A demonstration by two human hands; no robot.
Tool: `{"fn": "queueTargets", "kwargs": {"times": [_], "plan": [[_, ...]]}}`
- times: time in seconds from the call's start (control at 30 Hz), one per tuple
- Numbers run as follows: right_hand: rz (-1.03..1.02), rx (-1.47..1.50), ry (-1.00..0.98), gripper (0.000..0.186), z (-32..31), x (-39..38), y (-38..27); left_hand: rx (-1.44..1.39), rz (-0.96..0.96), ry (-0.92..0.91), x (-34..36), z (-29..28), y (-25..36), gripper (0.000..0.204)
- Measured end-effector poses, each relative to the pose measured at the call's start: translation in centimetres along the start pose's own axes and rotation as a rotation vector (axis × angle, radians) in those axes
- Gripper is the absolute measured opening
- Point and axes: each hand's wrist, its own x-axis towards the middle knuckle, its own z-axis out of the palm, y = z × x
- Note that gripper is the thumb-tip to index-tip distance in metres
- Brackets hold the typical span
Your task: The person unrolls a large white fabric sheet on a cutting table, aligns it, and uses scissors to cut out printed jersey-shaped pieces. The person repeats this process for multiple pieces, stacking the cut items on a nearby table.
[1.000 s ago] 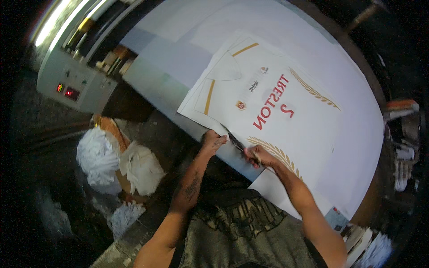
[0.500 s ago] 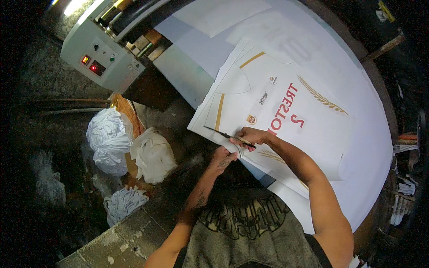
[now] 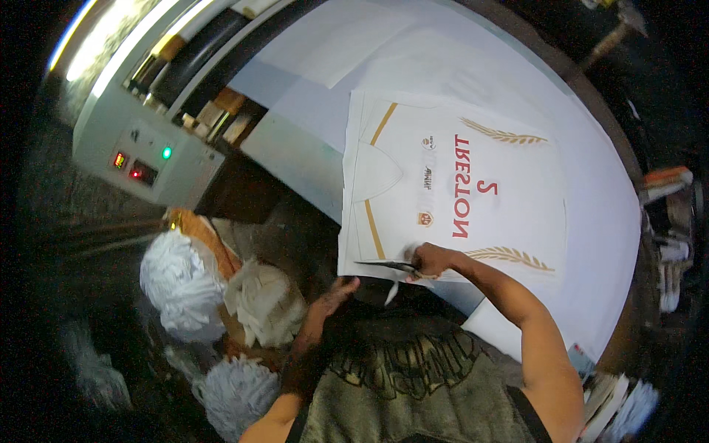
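A large white printed sheet carries a mirrored jersey-front design with red lettering, gold bands and wheat sprigs. My right hand is closed round dark scissors; their blades point left along the sheet's near edge. My left hand is at the sheet's near left corner, its fingertips closed at the edge and somewhat blurred. Under the scissors a narrow white strip dangles below the edge.
More white sheeting lies beneath the printed sheet. A grey roller machine with lit displays stands at the upper left. Bundles of white material and a pale sack sit at the left. Stacked white pieces are at the lower right.
The view has turned and shifted. My left hand has slid left along the near edge to the corner, away from the scissors. A cut strip now hangs below. A green machine light shows brighter.
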Motion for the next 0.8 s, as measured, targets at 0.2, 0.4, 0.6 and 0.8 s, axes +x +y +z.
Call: {"fn": "queueTargets", "kwargs": {"times": [0.2,0.4,0.6,0.8], "plan": [[0.205,-0.080,0.250,0.060,5.2,-1.8,-3.9,0.150,0.311,0.010,5.5,-4.7,4.6,0.053],[0.363,0.533,0.239,0.071,11.3,-3.9,-5.6,0.182,0.523,0.174,5.6,-1.3,3.9,0.025],[0.271,0.660,0.411,0.082,17.4,-5.7,-4.8,0.139,0.510,0.202,5.7,-1.1,2.3,0.025],[0.495,0.803,0.139,0.071,18.7,-10.3,-2.2,0.080,0.566,0.234,5.4,0.2,2.6,0.043]]}}
